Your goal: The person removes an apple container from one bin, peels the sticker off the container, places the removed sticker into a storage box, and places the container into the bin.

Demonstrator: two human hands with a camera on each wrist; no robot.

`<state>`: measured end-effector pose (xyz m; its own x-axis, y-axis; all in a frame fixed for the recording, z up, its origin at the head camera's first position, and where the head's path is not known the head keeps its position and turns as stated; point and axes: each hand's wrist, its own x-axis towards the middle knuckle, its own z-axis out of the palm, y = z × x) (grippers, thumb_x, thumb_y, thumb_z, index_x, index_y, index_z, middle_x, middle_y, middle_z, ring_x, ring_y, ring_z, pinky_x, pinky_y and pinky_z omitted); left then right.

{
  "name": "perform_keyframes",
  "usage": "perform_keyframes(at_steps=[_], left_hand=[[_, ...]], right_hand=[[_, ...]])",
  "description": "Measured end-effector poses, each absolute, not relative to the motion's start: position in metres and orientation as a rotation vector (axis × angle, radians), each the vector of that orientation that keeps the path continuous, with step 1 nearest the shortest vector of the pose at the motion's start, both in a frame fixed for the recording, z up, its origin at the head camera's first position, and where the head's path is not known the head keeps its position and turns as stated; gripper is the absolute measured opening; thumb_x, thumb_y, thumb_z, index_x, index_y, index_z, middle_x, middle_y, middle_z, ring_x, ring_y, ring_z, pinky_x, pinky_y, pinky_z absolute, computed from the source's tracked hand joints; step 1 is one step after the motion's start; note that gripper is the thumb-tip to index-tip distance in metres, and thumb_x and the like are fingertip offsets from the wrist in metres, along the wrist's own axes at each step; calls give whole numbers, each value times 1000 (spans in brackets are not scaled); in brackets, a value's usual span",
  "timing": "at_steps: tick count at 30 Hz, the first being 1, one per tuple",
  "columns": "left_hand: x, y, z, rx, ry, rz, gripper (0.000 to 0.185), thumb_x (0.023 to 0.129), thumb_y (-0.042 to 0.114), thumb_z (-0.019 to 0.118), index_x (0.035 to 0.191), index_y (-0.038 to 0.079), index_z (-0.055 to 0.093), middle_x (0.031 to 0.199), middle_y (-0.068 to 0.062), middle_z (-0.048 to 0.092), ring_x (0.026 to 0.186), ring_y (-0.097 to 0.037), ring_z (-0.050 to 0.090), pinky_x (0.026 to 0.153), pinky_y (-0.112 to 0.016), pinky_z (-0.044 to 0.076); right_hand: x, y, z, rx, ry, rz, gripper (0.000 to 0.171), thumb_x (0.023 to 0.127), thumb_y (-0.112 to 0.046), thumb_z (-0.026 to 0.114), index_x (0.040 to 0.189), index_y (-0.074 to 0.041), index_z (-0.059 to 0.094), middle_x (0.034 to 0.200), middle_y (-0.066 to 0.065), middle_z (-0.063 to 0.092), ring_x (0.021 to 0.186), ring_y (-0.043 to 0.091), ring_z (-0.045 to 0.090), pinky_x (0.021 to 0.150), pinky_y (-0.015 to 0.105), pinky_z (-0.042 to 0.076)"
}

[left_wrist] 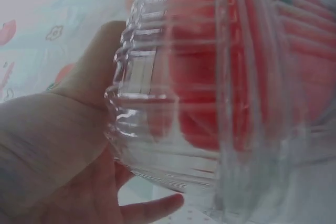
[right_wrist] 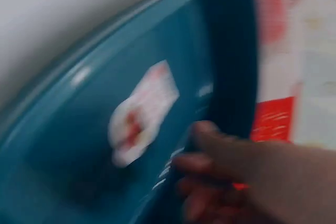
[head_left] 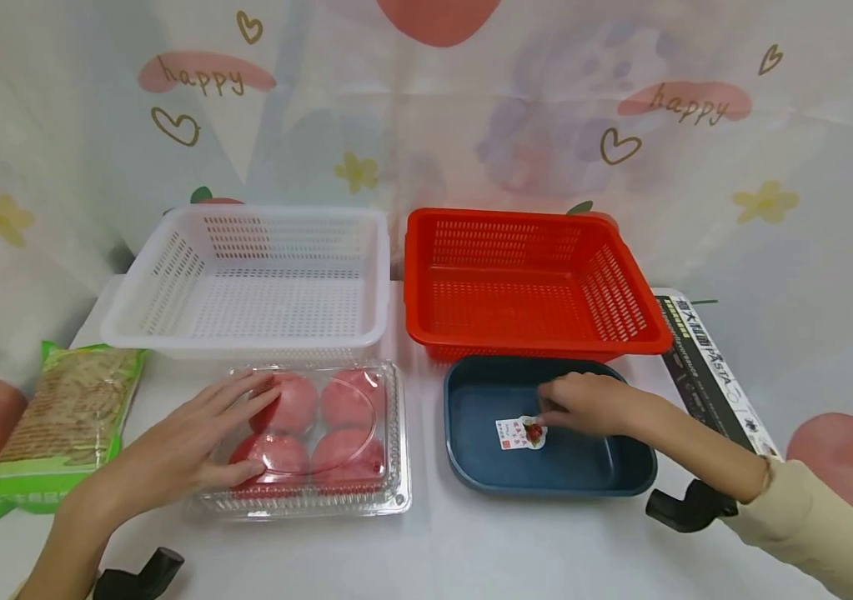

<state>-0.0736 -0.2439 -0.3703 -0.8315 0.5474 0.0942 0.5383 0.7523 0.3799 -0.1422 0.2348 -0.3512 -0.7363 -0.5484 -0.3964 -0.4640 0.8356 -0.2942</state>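
Observation:
On the left stands a clear plastic box with several round pinkish-red items showing through its lid. My left hand lies spread on the box's left part, fingers on the lid; the left wrist view shows the ribbed clear side beside the thumb. A dark blue basin is on the right. Inside it lies a small white label with a red picture at one end. Over the basin hangs my right hand, fingers loosely bent near the label and nothing between them in the blurred right wrist view.
Behind the box is a white slotted basket, with a red slotted basket beside it. A green-edged bag lies at the left edge. A black and white printed package lies at right. A patterned cloth hangs behind.

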Motion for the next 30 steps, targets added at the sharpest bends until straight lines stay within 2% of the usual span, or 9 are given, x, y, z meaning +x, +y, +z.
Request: perform_keyframes(at_steps=[5, 7, 10, 13, 19, 24, 27, 29, 30], left_hand=[[-66, -247, -374, 768, 2972, 818, 75, 82, 35, 76, 148, 25, 41, 160, -5, 23, 143, -33, 25, 96, -66, 41], [-60, -248, -378, 672, 2969, 1019, 73, 87, 26, 73, 150, 25, 37, 161, -3, 18, 146, -23, 20, 102, -65, 35], [-52, -249, -388, 589, 2921, 1392, 67, 94, 8, 58, 153, 19, 29, 162, -4, 12, 147, -11, 14, 118, -42, 25], [-47, -246, -398, 503, 2823, 1683, 61, 99, 4, 39, 156, 18, 19, 163, -3, 7, 146, -2, 13, 111, -7, 20], [-45, -245, -418, 130, 2467, 1885, 54, 105, 28, 22, 157, 29, 7, 164, -6, 6, 143, 5, 14, 98, 0, 24], [-47, -243, -425, 79, 2322, 1926, 55, 106, 32, 22, 157, 27, 3, 165, -4, -2, 149, -2, -2, 113, -8, 9], [-47, -242, -425, 62, 2260, 1954, 58, 106, 31, 26, 157, 26, 1, 165, -3, -8, 151, -16, -12, 123, -30, -5], [-47, -242, -425, 48, 2234, 1959, 59, 105, 30, 28, 157, 28, 0, 165, -1, -11, 151, -18, -15, 123, -34, -8], [-47, -242, -425, 39, 2214, 1969, 60, 105, 30, 29, 157, 29, -1, 165, 1, -12, 150, -19, -17, 122, -44, -12]], right_hand=[[-114, 196, -334, -805, 2604, -921, 29, 93, -22, 64, 119, -11, 59, 99, 2, 64, 81, 6, 58, 69, 20, 54], [-99, 176, -333, -763, 2597, -1180, 39, 93, -19, 64, 130, -12, 52, 115, 6, 61, 93, 11, 61, 76, 21, 55], [-84, 146, -342, -746, 2594, -1461, 54, 92, -14, 65, 141, -16, 43, 136, 7, 49, 116, 18, 56, 90, 27, 54], [-78, 120, -354, -734, 2558, -1614, 69, 90, -13, 67, 149, -20, 32, 148, 6, 35, 131, 23, 43, 101, 38, 50], [-72, 81, -376, -567, 2413, -1691, 89, 86, -22, 70, 155, -24, 14, 161, 5, 9, 147, 29, 17, 111, 60, 34], [-70, 64, -393, -366, 2360, -1698, 92, 87, -27, 68, 157, -23, 9, 163, 9, -1, 150, 35, 4, 113, 68, 21], [-70, 59, -404, -269, 2328, -1701, 88, 89, -29, 64, 157, -19, 10, 162, 14, 2, 149, 39, 7, 113, 69, 18], [-69, 56, -412, -228, 2288, -1720, 84, 91, -30, 61, 157, -18, 11, 162, 15, 6, 148, 39, 11, 114, 69, 17], [-68, 55, -415, -214, 2271, -1737, 82, 91, -29, 59, 157, -18, 11, 162, 14, 8, 148, 39, 12, 114, 68, 17]])
